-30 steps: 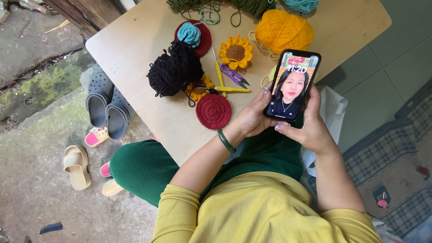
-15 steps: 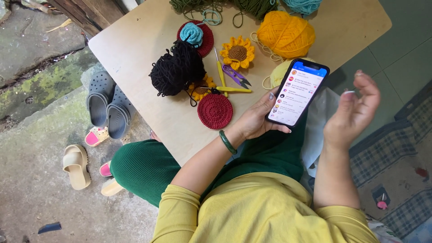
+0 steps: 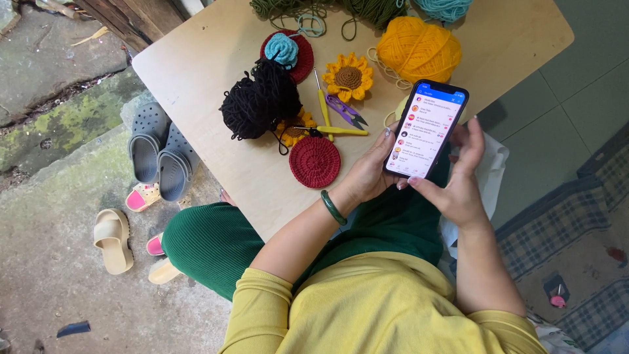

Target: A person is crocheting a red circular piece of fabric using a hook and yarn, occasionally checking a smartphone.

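My left hand (image 3: 368, 174) grips a black smartphone (image 3: 426, 128) from its left side; the lit screen shows a list. My right hand (image 3: 460, 176) is at the phone's right edge, its thumb touching the lower corner of the screen. A green bangle (image 3: 333, 208) circles my left wrist. On the wooden table (image 3: 196, 72) in front lie a round red crochet piece (image 3: 314, 161), a black yarn tangle (image 3: 261, 99), a crochet sunflower (image 3: 348, 77), a yellow yarn ball (image 3: 409, 49), purple snips (image 3: 346, 110) and a yellow-handled hook (image 3: 324, 105).
A red disc with a teal crochet flower (image 3: 285, 52) and green yarn (image 3: 367, 9) lie at the table's far side. Grey clogs (image 3: 157, 152) and beige sandals (image 3: 113, 240) sit on the concrete to the left. A checked mat (image 3: 563, 236) lies to the right.
The phone screen went from a portrait picture to a list. My right hand lifted off the phone, then came back to its right edge.
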